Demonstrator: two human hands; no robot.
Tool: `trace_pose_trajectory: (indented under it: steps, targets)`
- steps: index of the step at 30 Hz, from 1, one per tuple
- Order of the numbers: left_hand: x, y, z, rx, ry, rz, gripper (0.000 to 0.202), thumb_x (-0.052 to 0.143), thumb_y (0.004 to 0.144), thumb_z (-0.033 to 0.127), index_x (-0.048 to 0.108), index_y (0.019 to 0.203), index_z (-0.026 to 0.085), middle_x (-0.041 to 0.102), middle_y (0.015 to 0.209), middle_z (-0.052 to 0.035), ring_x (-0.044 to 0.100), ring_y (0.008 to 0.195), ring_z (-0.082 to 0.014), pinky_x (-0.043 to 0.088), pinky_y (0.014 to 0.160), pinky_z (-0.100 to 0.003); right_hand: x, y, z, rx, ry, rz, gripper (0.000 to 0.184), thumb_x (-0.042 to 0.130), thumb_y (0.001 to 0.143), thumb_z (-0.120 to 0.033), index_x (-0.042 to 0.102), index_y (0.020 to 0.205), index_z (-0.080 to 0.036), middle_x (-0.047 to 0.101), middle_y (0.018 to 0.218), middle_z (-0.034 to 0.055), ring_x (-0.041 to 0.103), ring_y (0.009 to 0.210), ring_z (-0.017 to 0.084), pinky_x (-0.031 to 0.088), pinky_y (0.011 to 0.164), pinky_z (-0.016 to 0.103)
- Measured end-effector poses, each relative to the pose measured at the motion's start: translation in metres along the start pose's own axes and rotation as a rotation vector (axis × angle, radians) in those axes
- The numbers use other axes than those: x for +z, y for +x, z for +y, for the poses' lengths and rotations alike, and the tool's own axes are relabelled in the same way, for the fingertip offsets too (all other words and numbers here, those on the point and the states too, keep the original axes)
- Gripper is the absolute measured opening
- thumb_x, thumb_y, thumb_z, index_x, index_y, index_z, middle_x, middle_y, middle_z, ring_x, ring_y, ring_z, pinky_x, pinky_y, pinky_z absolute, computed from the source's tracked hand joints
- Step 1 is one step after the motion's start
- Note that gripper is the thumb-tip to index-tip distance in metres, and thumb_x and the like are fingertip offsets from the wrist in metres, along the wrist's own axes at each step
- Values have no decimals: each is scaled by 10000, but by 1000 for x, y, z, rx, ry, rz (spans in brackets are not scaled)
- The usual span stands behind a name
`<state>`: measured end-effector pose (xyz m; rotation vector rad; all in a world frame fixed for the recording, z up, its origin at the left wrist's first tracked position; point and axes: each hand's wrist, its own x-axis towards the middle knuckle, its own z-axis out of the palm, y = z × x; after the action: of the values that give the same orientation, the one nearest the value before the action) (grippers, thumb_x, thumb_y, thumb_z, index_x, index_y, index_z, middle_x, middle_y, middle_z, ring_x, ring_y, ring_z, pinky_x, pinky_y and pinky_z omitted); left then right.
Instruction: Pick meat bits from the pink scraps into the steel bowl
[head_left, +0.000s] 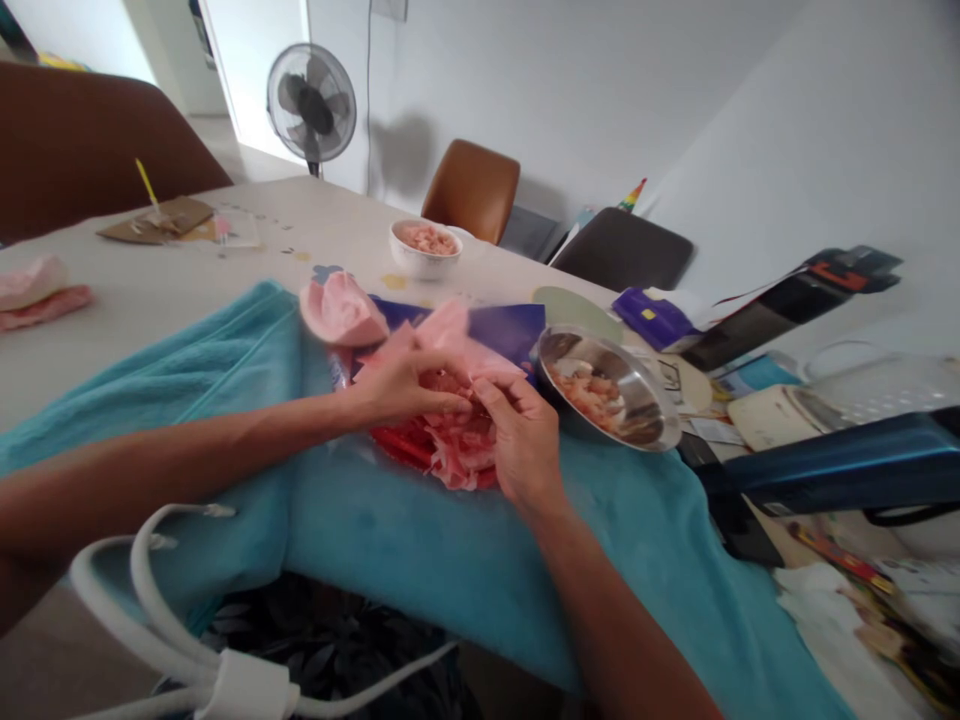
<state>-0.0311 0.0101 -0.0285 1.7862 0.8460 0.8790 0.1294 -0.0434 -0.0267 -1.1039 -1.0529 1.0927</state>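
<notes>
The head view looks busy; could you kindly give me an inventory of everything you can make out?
fan: 1, grey, back left
chairs: 3, two brown, one dark, behind table
table: 1, pale, centre
cardboard: 1, brown, table's left
white bowl: 1, white, table's back
steel bowl: 1, silver, right of hands
towel: at least 1, teal, table's front
pink pieces: several, pink, around hands, far left
blue sheet: 1, blue, behind hands
purple packet: 1, purple, right
blue cylinder: 1, blue, right
cabling: uncounted, white, foreground
clutter: uncounted, mixed, right edge
left hand and right hand: 2, bare, centre
</notes>
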Motion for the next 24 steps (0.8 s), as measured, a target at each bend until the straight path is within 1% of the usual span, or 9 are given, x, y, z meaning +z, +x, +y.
trace_pose_trajectory:
  steps: [4, 7, 12, 17, 22, 24]
  targets:
    - [4, 1, -5, 148, 43, 55, 168, 707, 784, 327, 733, 845, 172, 728, 867, -35, 662, 842, -162, 531, 785, -292, 0, 1, 5, -54, -147, 23, 141, 713, 787, -356, 699, 803, -217, 698, 739, -19, 656, 628, 131, 576, 607, 263]
    - [3, 1, -7, 190, 66, 64, 135, 689, 796, 287, 745, 831, 169, 731, 884, -47, 668, 844, -159, 531, 786, -283, -1, 1, 6, -78, -219, 20, 160, 697, 800, -374, 698, 820, -215, 720, 796, 4, 678, 677, 154, 579, 640, 288]
    - [1, 2, -5, 228, 120, 47, 125, 637, 813, 231, 745, 836, 171, 732, 900, -43, 670, 840, -152, 527, 766, -265, 1, -1, 3, -89, -250, 16, 152, 669, 816, -362, 679, 815, -211, 686, 671, -21, 650, 566, 143, 560, 560, 273]
    - [2, 2, -6, 241, 177, 24, 130, 589, 798, 186, 716, 790, 161, 719, 868, -38, 657, 815, -145, 514, 756, -265, 0, -1, 1, -75, -284, -23, 164, 663, 813, -364, 667, 805, -200, 670, 648, -25, 629, 545, 132, 542, 554, 268]
    - [3, 1, -8, 262, 208, 78, 110, 580, 772, 184, 683, 747, 153, 702, 834, -43, 633, 814, -151, 499, 756, -276, 5, -7, -5, -2, -216, -64, 101, 655, 795, -297, 624, 775, -204, 600, 509, -64, 560, 418, 105, 481, 433, 221]
    - [0, 3, -8, 226, 212, 109, 96, 581, 751, 167, 675, 734, 155, 696, 818, -33, 622, 810, -146, 491, 757, -274, 8, -11, -8, 17, -173, -67, 82, 646, 792, -267, 601, 759, -208, 582, 476, -77, 532, 374, 94, 454, 394, 203]
